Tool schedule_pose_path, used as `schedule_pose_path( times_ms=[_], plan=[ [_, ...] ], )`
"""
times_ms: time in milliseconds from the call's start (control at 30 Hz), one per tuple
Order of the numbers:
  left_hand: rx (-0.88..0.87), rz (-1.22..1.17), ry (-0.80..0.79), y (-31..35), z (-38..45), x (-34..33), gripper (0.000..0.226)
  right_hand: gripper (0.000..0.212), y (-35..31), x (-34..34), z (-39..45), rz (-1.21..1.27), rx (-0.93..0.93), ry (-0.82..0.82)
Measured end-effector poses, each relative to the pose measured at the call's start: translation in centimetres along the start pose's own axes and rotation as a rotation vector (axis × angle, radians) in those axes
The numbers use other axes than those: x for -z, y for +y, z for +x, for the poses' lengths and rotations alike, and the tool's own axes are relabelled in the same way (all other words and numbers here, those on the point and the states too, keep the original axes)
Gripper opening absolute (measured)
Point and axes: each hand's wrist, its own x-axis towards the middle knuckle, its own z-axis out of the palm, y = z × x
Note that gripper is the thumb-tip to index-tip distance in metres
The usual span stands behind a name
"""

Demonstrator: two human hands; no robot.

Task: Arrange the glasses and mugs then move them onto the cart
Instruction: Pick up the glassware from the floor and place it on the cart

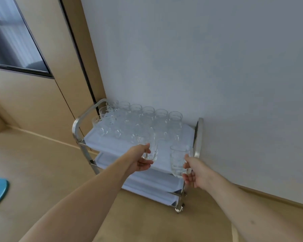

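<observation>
Placing two glass mugs on the cart (198, 135).
Left hand (141, 160) grips one upright mug (151, 151); right hand (193, 173) grips another mug (177, 161), both near the top shelf's front edge.

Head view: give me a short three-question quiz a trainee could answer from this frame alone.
1. True or false: the left hand holds a clear glass mug.
2. Where do the grouped glasses stand on the cart?
A. top shelf
B. bottom shelf
C. floor
3. Fill in: the right hand grips a tall ____.

Key: 1 true; 2 A; 3 glass.
</observation>
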Motion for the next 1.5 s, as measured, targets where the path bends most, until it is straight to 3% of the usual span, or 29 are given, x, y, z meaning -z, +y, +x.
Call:
schedule_pose_path(
  times_ms=[367, 600, 1033, 1267, 1500],
  plan=[
    [0.090, -0.038, -0.004, 0.4, 9.5, -2.2, 0.035, 0.034, -2.4, -2.4, 9.0, 0.033, -0.059, 0.004],
    [0.145, -0.173, 0.001, 0.2, 14.4, -4.3, 0.031, 0.041, -3.4, -3.1, 13.8, 0.046, -0.086, -0.005],
    [0.200, -0.286, 0.040, -1.3, 18.3, -5.8, 0.028, 0.041, -2.0, -3.2, 17.9, 0.054, -0.084, -0.166],
    [0.222, -0.088, 0.009, -1.2, 19.2, -6.9, 0.028, 0.041, -1.9, -3.6, 20.2, 0.040, -0.055, -0.183],
    [0.151, 0.086, 0.107, -1.0, 21.8, -6.8, 0.038, 0.039, -2.1, -4.1, 21.8, -0.006, -0.021, -0.098]
  ],
)
